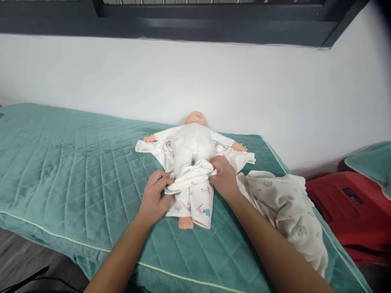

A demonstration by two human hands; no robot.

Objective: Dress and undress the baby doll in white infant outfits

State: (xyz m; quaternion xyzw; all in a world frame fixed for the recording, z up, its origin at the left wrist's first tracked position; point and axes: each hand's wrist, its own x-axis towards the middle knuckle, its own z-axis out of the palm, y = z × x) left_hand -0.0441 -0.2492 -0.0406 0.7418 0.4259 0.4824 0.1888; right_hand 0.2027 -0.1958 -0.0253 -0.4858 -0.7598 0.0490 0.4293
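Pinching printed garment (pixel 194 191) | left hand (pixel 155 197) + right hand (pixel 225 176) | dark label (pixel 352 195): illegible

Before you, the doll (pixel 194 140) lay on the bed (pixel 76 175), its head (pixel 196 118) toward the wall (pixel 195 77) behind; its garment (pixel 202 200) lay partly beneath it, and a cloth (pixel 284 205) lay on your right.

This looks like a bedroom or a similar domestic room: a green quilt (pixel 76 175) with pale piping covers a broad, bed-like surface set along a plain white wall (pixel 122 77). Above runs a dark frame (pixel 207 22), apparently a window's, and a greyish wood-look floor (pixel 18 248) shows at lower left.
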